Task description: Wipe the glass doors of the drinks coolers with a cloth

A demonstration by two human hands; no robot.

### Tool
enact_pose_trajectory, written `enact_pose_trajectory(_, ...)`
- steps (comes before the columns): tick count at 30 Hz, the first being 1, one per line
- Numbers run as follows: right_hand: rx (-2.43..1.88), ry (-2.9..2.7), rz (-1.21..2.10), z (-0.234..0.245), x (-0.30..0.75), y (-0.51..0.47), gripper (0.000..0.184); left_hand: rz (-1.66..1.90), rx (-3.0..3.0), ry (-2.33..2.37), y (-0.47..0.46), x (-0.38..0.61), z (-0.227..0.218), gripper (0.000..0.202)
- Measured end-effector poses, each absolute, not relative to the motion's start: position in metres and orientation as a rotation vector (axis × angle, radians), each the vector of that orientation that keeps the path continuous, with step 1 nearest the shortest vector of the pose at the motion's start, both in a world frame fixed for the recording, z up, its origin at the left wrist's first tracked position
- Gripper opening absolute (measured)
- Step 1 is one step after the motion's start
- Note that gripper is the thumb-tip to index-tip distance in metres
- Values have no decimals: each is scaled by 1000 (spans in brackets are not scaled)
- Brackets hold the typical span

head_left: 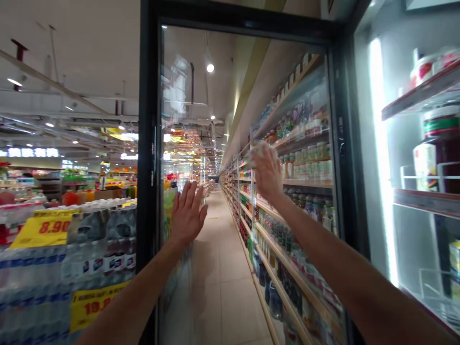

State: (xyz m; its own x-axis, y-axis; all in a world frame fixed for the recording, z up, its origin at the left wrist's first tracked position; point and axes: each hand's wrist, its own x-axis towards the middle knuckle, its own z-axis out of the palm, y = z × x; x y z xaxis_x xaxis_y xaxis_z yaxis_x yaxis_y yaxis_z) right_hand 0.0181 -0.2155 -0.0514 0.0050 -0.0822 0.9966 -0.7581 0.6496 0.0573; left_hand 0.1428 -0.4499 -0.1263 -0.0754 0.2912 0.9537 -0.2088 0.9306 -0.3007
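A black-framed glass door (149, 120) of a lit drinks cooler stands open in front of me. My left hand (188, 211) lies flat on the left part of the glass, fingers up and apart, holding nothing. Higher up and to the right, my right hand (268, 175) presses a pale, crumpled cloth (256, 152) against the pane. The cloth is blurred and mostly covered by the fingers. Through the glass, or mirrored in it, appear an aisle and long shelves of bottles.
The cooler's shelves (424, 88) with bottles and jars are on my right, beside a bright light strip (381, 158). On the left stand stacked packs of bottled water (32, 282) with yellow price signs (41, 230).
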Motion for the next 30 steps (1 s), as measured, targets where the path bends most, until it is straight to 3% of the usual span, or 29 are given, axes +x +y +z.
enact_pose_trajectory(4,1151,-1413,223,-80,37,-252,39,422,-86,-1588,-453,144,-126,52)
enact_pose_trajectory(9,505,-1477,751,-56,-2,-183,46,404,-53,-1610,-451,143,-128,52)
enact_pose_trajectory(11,409,-1451,819,-46,-3,-181,50,395,-55,-1607,-450,142,-128,53)
enact_pose_trajectory(19,1147,-1333,144,-103,47,-264,41,376,-70,-1624,-451,145,-128,53)
enact_pose_trajectory(25,572,-1363,672,-81,6,-201,49,425,-19,-1617,-447,147,-130,51)
enact_pose_trajectory(30,916,-1345,413,-143,32,-239,43,435,-21,-1617,-447,148,-130,53)
